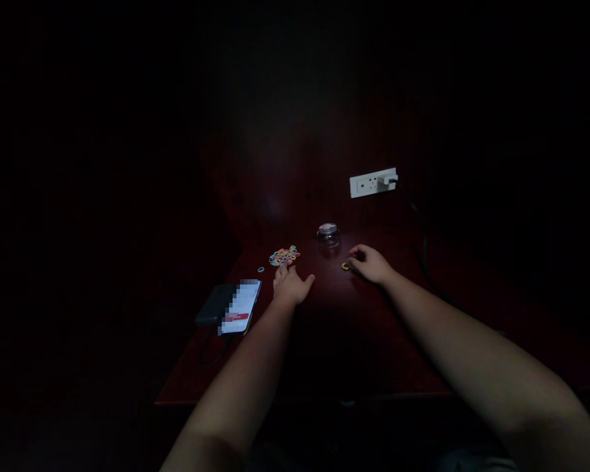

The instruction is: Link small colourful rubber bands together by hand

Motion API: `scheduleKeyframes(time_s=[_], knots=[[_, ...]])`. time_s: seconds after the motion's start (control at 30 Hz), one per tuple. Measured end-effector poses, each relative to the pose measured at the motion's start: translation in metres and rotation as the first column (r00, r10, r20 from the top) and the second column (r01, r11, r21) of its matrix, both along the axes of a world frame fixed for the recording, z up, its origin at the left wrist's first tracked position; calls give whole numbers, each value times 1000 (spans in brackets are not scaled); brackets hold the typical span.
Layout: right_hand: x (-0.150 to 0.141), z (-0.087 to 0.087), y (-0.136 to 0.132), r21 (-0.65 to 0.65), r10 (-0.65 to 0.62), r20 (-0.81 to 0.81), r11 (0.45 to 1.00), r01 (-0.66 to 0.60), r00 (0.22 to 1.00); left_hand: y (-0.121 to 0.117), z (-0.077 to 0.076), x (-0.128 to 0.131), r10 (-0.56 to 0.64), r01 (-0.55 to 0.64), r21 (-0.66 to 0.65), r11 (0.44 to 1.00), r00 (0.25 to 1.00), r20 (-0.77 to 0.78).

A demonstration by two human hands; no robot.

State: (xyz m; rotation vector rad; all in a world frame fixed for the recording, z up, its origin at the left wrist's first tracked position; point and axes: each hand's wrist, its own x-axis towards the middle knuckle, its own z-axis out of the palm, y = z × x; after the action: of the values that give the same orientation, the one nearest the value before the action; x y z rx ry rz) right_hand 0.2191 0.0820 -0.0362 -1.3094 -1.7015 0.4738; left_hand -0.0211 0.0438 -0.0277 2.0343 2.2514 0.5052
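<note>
A pile of small colourful elastic hair ties (pixel 284 255) lies on the dark reddish table. My left hand (pixel 292 286) is at its near edge, palm down, fingers stretched toward the pile and thumb spread; whether the fingertips touch it I cannot tell. One bluish hair tie (pixel 261 269) lies apart, to the left. My right hand (pixel 370 264) is open to the right, thumb and fingers apart. Just left of its fingertips is a yellow hair tie (pixel 345 267), not visibly gripped. Behind, between the hands, stands a clear jar (pixel 329 237) with its lid on.
A phone (pixel 242 307) with a lit screen lies at the left, against a dark box-like device (pixel 213 305) with a cable. On the back wall is a white socket panel (pixel 368 184) with a plugged-in charger (pixel 387 179). The surroundings are very dark.
</note>
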Motion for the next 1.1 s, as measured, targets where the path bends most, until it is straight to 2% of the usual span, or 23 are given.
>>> scheduleKeyframes(time_s=[0.07,0.2,0.3,0.47,0.57,0.63,0.8,0.93,1.03,1.1], knots=[[4,2,0,-6,-4,-108,1000,3,994,4,1,-3,36,-36,9,999,999,3],[9,10,-10,27,12,-165,1000,-7,986,9,2,-6,32,-32,-13,999,999,11],[7,17,-21,115,81,-190,992,-60,979,9,1,-8,21,-21,10,1000,1000,10],[1,27,-34,181,108,-105,980,-88,989,2,2,-14,-24,20,139,990,999,29],[-1,30,-37,174,122,-64,979,-109,991,-1,4,-22,-109,93,233,968,993,54],[-2,31,-38,161,130,-52,980,-120,990,-2,5,-28,-127,97,272,957,987,97],[-3,30,-40,142,155,-39,979,-148,987,6,0,-39,-68,-1,241,970,958,277],[-3,29,-40,116,175,-19,978,-171,984,16,-5,-41,-64,-46,254,966,910,409],[-3,28,-40,103,184,-18,978,-182,983,19,-6,-41,-78,-48,262,964,891,447],[-3,28,-40,104,198,-19,975,-195,980,18,-4,-40,-76,-44,271,962,906,417]])
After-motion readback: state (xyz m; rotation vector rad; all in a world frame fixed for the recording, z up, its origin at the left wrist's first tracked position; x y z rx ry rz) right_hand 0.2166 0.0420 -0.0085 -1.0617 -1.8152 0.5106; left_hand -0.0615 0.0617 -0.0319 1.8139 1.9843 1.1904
